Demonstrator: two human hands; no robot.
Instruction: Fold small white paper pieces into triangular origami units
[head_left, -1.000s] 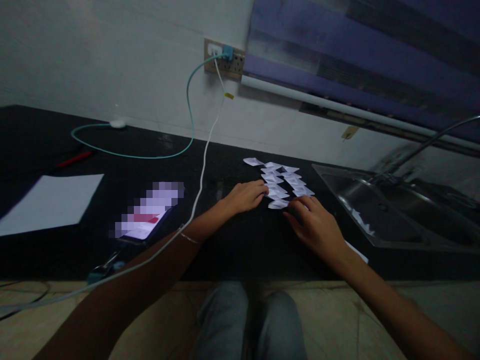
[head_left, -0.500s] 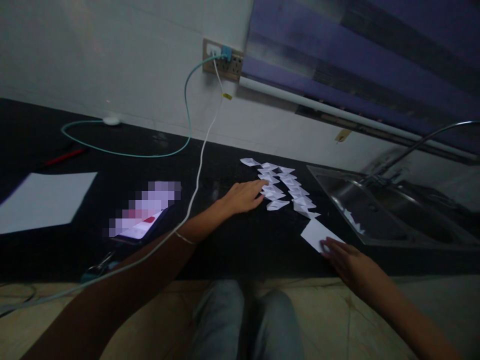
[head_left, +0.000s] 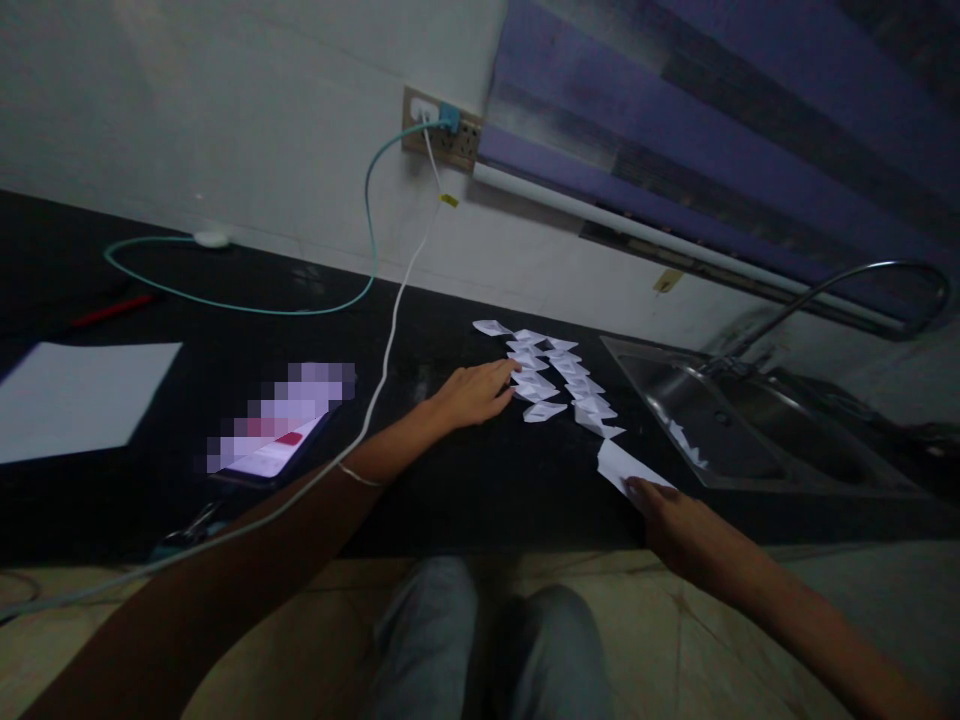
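Observation:
My left hand (head_left: 474, 393) lies low over the dark counter, its fingers stretched out to the left edge of several small white folded paper boats (head_left: 536, 386). The boats sit close together in two slanting rows, and the left fingertips touch or nearly touch one row. In my right hand (head_left: 666, 515), pinched between thumb and fingers, is a small sheet of white paper (head_left: 628, 465). Its near corner is tilted up, just below the end of the right row.
A phone (head_left: 274, 445) with a lit screen and a larger white sheet (head_left: 82, 400) lie at the left. A white cable (head_left: 388, 365) runs over my left forearm from the wall socket (head_left: 441, 130). The steel sink (head_left: 720, 440) is at the right.
The small paper in my right hand has gone from lying nearly flat to tilted, its near edge lifted. My left hand stays beside the paper boats. The view has shifted slightly.

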